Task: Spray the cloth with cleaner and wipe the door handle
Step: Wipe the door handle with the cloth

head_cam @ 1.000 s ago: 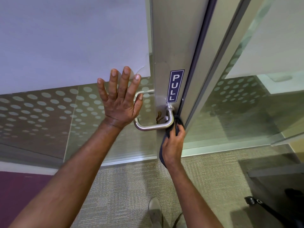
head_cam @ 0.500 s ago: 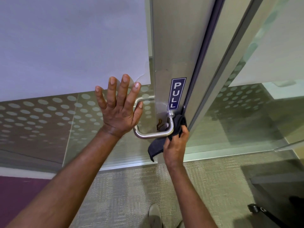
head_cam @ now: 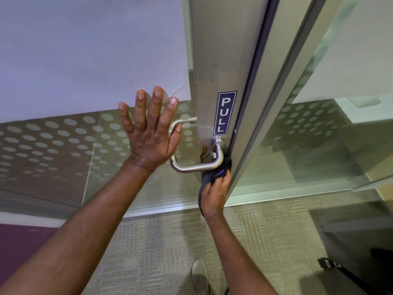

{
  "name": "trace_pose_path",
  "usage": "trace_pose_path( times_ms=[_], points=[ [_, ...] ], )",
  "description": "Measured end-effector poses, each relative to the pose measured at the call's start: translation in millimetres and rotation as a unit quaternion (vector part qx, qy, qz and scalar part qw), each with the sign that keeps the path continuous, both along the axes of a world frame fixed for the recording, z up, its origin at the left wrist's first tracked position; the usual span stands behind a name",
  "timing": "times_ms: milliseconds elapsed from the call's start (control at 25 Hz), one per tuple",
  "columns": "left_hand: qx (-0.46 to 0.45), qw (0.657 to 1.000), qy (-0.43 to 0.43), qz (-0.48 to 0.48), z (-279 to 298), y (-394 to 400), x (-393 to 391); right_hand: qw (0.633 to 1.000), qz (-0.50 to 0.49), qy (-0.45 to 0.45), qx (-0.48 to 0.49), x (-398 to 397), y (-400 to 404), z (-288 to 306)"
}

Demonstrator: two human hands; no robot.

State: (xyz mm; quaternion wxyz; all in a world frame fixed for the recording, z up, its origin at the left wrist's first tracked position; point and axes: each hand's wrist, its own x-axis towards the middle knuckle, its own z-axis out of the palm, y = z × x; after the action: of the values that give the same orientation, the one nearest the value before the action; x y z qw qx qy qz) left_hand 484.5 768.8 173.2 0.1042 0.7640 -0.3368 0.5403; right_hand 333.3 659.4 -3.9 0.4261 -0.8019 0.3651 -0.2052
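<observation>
Head view, person's body only. Both forearms bare to the near frame edge; no sleeve, watch, bracelet or glove visible. Left hand (head_cam: 152, 137): no rings on the visible fingers, nails short and unpainted, creases across the wrist. Right hand (head_cam: 214, 194): back of the hand visible, no rings seen, fingertips partly hidden. Bottom centre: toe of one light grey rounded shoe (head_cam: 199, 273), with a dark lace or cord beside it, too small to identify.
</observation>
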Motion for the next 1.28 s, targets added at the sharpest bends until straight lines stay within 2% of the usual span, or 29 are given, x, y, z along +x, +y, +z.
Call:
trace_pose_path(
  times_ms=[160,400,520,680,800,960,1080,1200,1280],
  points=[
    [0.000,1.000,0.011,0.005,1.8,0.5,-1.8,0.995,0.033,-0.014,0.091,-10.8,-5.0,0.7],
    [-0.001,1.000,0.006,-0.001,0.8,0.2,0.1,0.983,-0.027,-0.109,0.146,-10.3,-15.7,24.6],
    [-0.001,1.000,0.001,-0.003,-1.6,-0.5,1.1,0.982,-0.015,-0.139,0.125,-11.4,-19.2,41.4],
    [-0.003,1.000,-0.001,-0.003,-1.6,-0.5,1.6,0.982,0.022,-0.181,0.043,-5.6,-31.8,67.2],
    [-0.002,1.000,0.003,-0.006,-0.4,-0.5,-0.3,0.987,0.055,-0.150,-0.020,-9.7,-38.4,68.6],
    [-0.001,1.000,0.007,-0.006,0.8,-1.2,-1.6,0.994,0.067,-0.072,-0.045,-9.9,-36.6,47.5],
    [0.002,1.000,0.007,-0.002,0.9,-1.3,-1.6,0.999,0.019,-0.044,0.015,-10.2,-19.9,26.0],
    [-0.001,1.000,0.010,-0.001,1.0,-1.1,-0.9,0.989,-0.019,-0.047,0.139,-4.0,3.0,20.6],
    [0.002,1.000,0.007,0.000,1.0,-0.6,-0.3,0.981,-0.041,-0.010,0.191,9.0,14.6,25.7]
  ],
)
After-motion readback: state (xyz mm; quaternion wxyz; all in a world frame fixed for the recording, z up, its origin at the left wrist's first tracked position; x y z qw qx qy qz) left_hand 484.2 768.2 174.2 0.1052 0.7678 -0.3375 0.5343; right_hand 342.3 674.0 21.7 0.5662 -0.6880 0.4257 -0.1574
